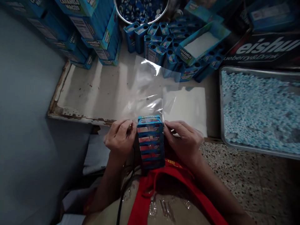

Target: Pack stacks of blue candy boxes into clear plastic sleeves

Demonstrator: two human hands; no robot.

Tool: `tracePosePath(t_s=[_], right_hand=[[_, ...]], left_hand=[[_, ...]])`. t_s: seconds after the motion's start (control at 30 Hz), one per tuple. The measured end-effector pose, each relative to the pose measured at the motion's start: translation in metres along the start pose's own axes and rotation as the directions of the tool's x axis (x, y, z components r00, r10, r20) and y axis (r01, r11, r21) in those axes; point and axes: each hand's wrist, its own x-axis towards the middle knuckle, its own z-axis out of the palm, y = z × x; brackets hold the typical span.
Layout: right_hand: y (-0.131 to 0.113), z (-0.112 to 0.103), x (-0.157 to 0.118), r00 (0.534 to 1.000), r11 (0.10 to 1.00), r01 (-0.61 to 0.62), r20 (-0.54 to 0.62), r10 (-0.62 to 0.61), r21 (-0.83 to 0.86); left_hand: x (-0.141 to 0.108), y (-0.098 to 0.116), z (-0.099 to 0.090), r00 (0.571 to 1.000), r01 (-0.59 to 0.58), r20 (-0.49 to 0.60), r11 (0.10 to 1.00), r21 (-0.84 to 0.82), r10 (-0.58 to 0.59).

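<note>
A block of blue candy boxes [151, 147], packed in a row, stands upright against my front at the table edge. From its far end a sheet of clear plastic film [150, 84] stretches over the tabletop, shiny with reflections. Beside the block's left side, my left hand [122, 132] is closed, thumb and fingers pinched on the film's edge. On the opposite side my right hand [182, 136] makes a similar pinch on the film near the block's top right corner. Exactly how far the film wraps the block is hard to see.
Tall stacks of display boxes [93, 31] stand at the back left. Several blue tins [156, 51] crowd below a metal bowl [142, 22] of small lids, with an open display box [201, 47] on top. White paper [187, 107] lies right; a metal tray [222, 109] holds blue-white candies.
</note>
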Motion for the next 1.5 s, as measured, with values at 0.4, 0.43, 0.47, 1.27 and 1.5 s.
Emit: tracePosePath(t_s=[0.4,0.43,0.47,1.27,1.5], right_hand=[[-0.01,-0.005,-0.002,0.978,0.963,0.2,-0.013,-0.206,-0.182],[-0.009,-0.005,-0.003,0.97,0.956,0.236,-0.014,-0.242,-0.174],[-0.007,-0.005,-0.005,0.96,0.948,0.274,-0.015,-0.28,-0.163],[0.027,0.025,-0.033,0.974,0.973,0.223,0.021,-0.225,0.059],[0.027,0.033,-0.037,0.955,0.954,0.293,-0.063,-0.289,0.059]], left_hand=[[-0.014,-0.016,0.007,0.985,-0.146,-0.098,0.986,-0.076,0.138],[-0.016,-0.018,0.006,0.983,-0.157,-0.104,0.985,-0.065,0.149],[-0.019,-0.019,0.003,0.981,-0.166,-0.11,0.985,-0.051,0.16],[-0.052,-0.022,0.015,0.99,0.11,0.084,0.991,0.071,-0.116],[-0.061,-0.017,0.035,0.966,0.257,0.02,0.966,0.016,-0.258]])
